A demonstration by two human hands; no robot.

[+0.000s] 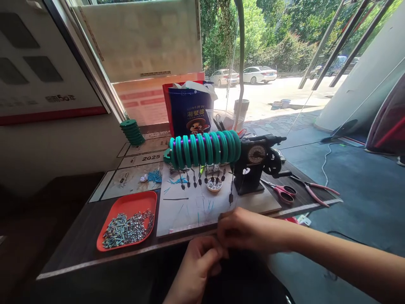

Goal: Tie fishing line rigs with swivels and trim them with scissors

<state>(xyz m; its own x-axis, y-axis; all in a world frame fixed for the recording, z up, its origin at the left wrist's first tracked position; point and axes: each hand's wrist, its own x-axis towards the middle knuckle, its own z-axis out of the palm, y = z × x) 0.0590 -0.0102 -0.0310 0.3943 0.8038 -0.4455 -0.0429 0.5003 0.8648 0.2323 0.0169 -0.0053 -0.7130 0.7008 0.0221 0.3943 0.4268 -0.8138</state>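
My left hand (202, 261) and my right hand (238, 230) meet in front of the table's near edge. Both have their fingers closed in a pinch; whatever is between them is too small or hidden to make out. Just beyond them stands a black hand-cranked winding machine (249, 179) with a dial. A ribbed green spool roller (205, 147) runs out from its left side. Several small dark weights (194, 184) hang below the roller on lines, and one longer dark weight (230, 198) hangs closest to my right hand.
A red tray (109, 230) holds small metal parts. A small bowl of beads (214, 184) sits under the roller. Pink-handled scissors (286, 194) and pliers (316, 194) lie right. Behind are a blue bag (190, 109) and a green spool stack (132, 132). Blue pieces (154, 176) lie left.
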